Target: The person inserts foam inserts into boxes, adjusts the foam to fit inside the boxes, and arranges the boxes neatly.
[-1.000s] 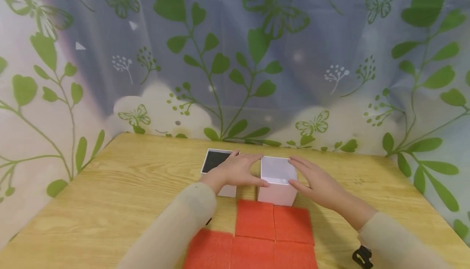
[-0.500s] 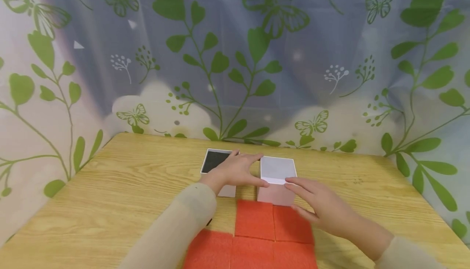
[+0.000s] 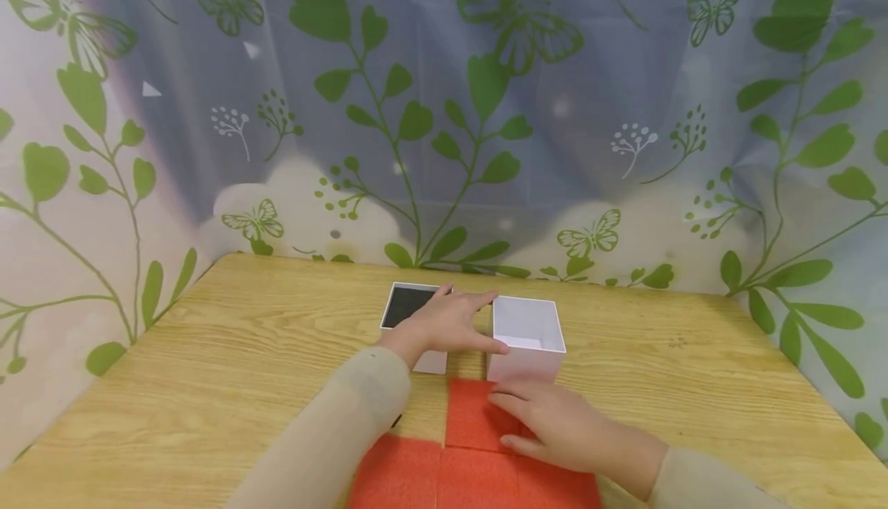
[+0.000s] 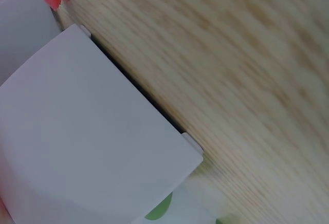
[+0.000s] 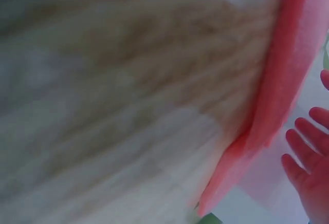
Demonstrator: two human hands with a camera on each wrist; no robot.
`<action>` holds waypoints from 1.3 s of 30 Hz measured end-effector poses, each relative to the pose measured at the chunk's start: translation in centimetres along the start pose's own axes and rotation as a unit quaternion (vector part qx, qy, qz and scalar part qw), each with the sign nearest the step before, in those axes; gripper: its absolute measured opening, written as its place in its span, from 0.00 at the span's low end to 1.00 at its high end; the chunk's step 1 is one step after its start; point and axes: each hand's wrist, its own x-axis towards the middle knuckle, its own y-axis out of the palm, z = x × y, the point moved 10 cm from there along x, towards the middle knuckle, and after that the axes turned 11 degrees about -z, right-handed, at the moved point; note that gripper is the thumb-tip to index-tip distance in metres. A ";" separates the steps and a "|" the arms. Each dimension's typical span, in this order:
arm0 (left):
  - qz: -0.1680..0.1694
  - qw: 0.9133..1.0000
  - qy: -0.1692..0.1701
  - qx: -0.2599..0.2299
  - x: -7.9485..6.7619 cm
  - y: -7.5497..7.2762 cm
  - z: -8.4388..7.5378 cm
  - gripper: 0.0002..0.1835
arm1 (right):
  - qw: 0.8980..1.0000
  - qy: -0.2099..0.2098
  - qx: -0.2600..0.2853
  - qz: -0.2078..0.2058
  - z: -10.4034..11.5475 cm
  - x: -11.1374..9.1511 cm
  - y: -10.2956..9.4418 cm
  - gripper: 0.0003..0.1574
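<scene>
My left hand (image 3: 447,322) reaches over a box with a dark inside (image 3: 402,303), its thumb and forefinger spread to the left edge of a white open-topped box (image 3: 530,324). The white box has a pinkish front. My right hand (image 3: 565,426), fingers extended, lies low over the red, fuzzy-looking square pieces (image 3: 479,416), partly covering the upper right one. In the right wrist view, that hand's fingers (image 5: 308,136) are stretched out beyond the thick red edge (image 5: 257,111). A pale box wall (image 4: 92,121) fills much of the left wrist view.
The wood-grain table (image 3: 243,355) extends to both sides of the boxes. Behind it hangs a curtain (image 3: 444,146) printed with leaves and butterflies. More red squares (image 3: 479,482) lie edge to edge at the front. A small dark object (image 3: 396,420) shows beside my left sleeve.
My right hand has left the white box's right edge and moved down toward me, onto the red squares. My left hand stays at the box's left edge.
</scene>
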 end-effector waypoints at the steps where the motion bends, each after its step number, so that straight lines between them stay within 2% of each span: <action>1: -0.001 1.000 0.001 0.000 0.0 0.0 0.0 0.51 | 1.000 0.006 0.001 0.007 -0.1 0.1 0.3 0.30; 5: -0.002 1.000 0.002 -0.005 -0.1 0.2 0.0 0.51 | 0.999 0.024 0.008 0.036 -0.4 0.3 1.4 0.33; 15: 0.003 1.000 -0.003 -0.011 -0.2 0.2 0.0 0.51 | 0.999 0.002 0.008 0.053 0.1 0.3 1.7 0.38; 23: 0.000 1.000 0.000 -0.010 -0.2 -0.1 -0.1 0.50 | 0.998 0.021 0.022 0.055 0.0 0.9 1.5 0.36; 30: 0.002 1.000 0.002 0.002 -0.1 0.0 -0.1 0.50 | 0.997 0.024 0.052 0.048 0.1 1.5 1.4 0.30; 35: 0.014 1.000 0.002 0.008 0.0 0.2 -0.1 0.51 | 0.995 0.032 0.080 0.055 0.1 1.5 1.5 0.37; 39: 0.021 1.000 -0.002 0.010 0.1 0.1 -0.1 0.51 | 0.994 0.043 0.072 0.074 0.0 1.7 2.0 0.43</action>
